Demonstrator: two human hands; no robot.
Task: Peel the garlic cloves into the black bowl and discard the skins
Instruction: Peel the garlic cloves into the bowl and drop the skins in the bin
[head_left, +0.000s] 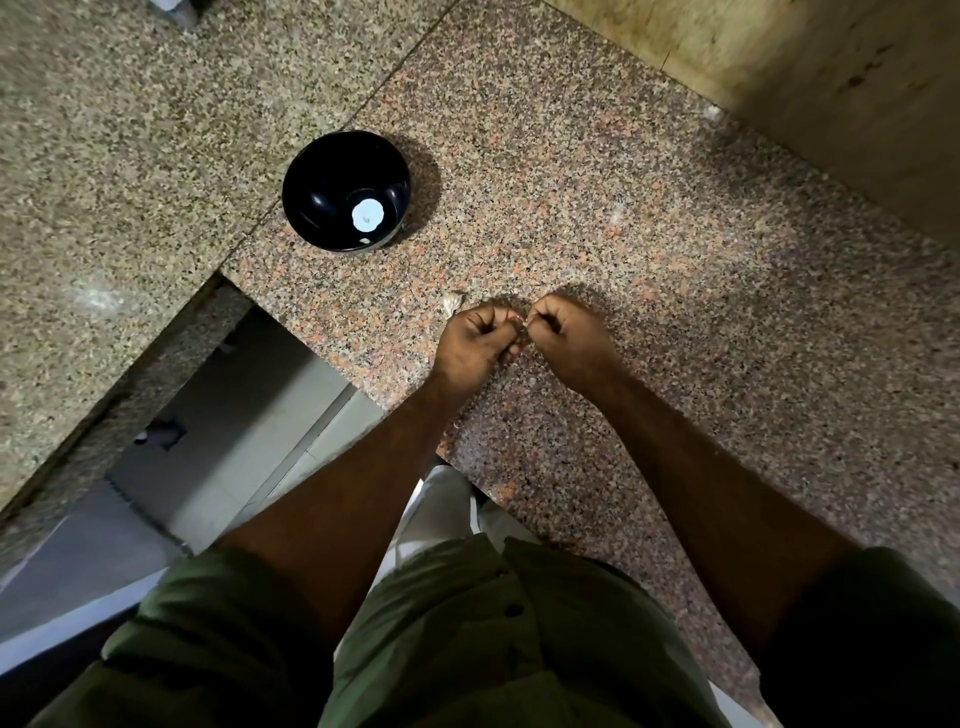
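1. At the far left I see a grey-speckled granite counter (119, 156). It meets a pinker speckled slab (649, 291) along a diagonal seam, and below their corner a gap opens onto a pale floor (234, 457).
2. The black bowl (311, 182) stands upright on the pinker slab, just right of the seam and well beyond my hands. I see a round white patch (367, 213) low on its inner wall; I cannot tell whether that is a reflection or an object.
3. A small pale garlic piece (451, 303) lies on the slab, just beside the knuckles of my left hand, between that hand and the bowl.
4. My left hand (475, 340) hovers low over the slab with its fingers curled in tight, thumb and fingertips pinching something tiny at the point where both hands meet.
5. That tiny thing, a garlic clove (523, 323), shows only as a pale sliver between the fingertips; the rest of it is hidden.
6. My right hand (569, 338) mirrors the left, fingers curled, pinching the same clove from the other side. The two hands touch at the fingertips.
7. At the lower edge, green rolled sleeves (218, 613) cover both upper arms; the forearms are bare.
8. At the upper right, a yellowish wall (831, 93) borders the slab.
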